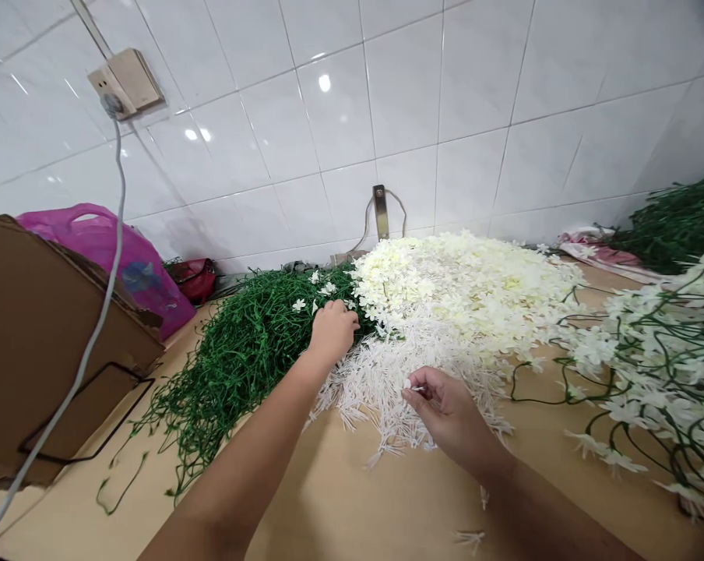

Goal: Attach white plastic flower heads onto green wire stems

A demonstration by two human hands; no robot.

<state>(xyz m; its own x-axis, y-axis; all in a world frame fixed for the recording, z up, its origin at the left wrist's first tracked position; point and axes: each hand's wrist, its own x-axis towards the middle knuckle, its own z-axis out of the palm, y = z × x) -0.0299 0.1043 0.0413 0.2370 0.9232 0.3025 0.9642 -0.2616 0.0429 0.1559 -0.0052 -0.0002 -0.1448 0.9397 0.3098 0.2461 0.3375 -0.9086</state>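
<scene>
My left hand reaches to where a heap of green artificial stems meets a pile of pale yellow-white artificial flower heads. Its fingers are curled downward, and whatever lies in them is hidden. Pinched between the thumb and forefinger of my right hand is a small white plastic flower piece. This hand hovers at the near side of a pile of thin white plastic flower parts. A few white blossoms rest on the green heap just beyond my left hand.
Assembled white flowers on green stems spread at the right, with more greenery behind. On the left stand a cardboard box and a pink plastic bag. A grey cable hangs from the wall socket.
</scene>
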